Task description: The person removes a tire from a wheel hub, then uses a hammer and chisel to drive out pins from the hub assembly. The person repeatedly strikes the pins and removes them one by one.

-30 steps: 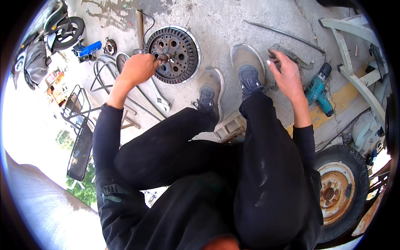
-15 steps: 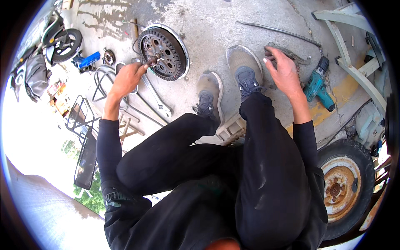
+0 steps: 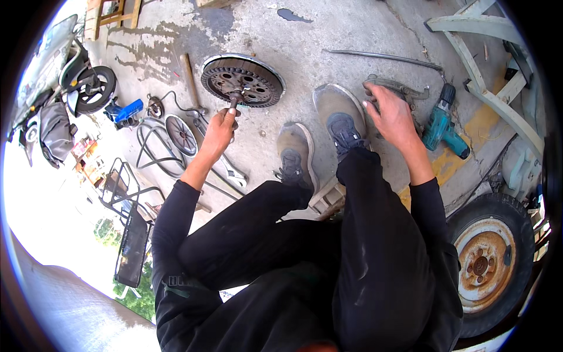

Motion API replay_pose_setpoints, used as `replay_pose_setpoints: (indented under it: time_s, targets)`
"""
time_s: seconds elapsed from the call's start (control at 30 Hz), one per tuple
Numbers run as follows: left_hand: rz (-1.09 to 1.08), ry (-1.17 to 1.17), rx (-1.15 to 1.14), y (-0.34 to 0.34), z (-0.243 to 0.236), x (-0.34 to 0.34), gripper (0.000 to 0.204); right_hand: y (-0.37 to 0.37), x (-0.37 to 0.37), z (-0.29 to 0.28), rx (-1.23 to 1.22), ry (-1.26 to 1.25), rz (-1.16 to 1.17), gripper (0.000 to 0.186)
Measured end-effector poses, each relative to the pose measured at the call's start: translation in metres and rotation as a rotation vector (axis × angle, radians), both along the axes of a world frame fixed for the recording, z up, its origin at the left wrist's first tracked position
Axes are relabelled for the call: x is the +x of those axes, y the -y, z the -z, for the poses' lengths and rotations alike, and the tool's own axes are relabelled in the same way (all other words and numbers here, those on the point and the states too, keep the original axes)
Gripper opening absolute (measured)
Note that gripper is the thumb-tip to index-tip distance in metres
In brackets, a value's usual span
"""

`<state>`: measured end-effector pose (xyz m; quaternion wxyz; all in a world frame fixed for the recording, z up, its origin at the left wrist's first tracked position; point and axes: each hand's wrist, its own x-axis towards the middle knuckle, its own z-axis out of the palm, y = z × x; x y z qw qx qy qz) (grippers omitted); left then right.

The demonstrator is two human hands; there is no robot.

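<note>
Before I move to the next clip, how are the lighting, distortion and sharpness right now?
Head view: the left background is blown out to white; head view: a dark fisheye rim frames the picture, and the stand's legs look curved; head view: the left hand, wheel and drill look fairly sharp; head view: black trousers show little detail.

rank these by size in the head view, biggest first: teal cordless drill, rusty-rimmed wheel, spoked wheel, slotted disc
1. Rusty-rimmed wheel
2. Slotted disc, seen at a slant
3. Teal cordless drill
4. Spoked wheel
</note>
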<state>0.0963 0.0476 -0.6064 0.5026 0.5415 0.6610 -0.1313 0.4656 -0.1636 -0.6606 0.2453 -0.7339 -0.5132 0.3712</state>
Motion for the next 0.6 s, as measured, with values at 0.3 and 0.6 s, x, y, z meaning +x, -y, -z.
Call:
replay_pose_setpoints:
  time_s: [0.3, 0.6]
  targets:
    - [-0.419, 0.186, -0.316, 0.021, -0.009, 0.065, 0.027, 0.016, 0.004, -0.031, -0.005, 0.023, 0.017, 0.038]
    - [0.77, 0.044, -0.087, 0.001, -0.02, 0.054, 0.08, 0.12, 0.02, -0.081, -0.058, 0.137, 0.114, 0.042]
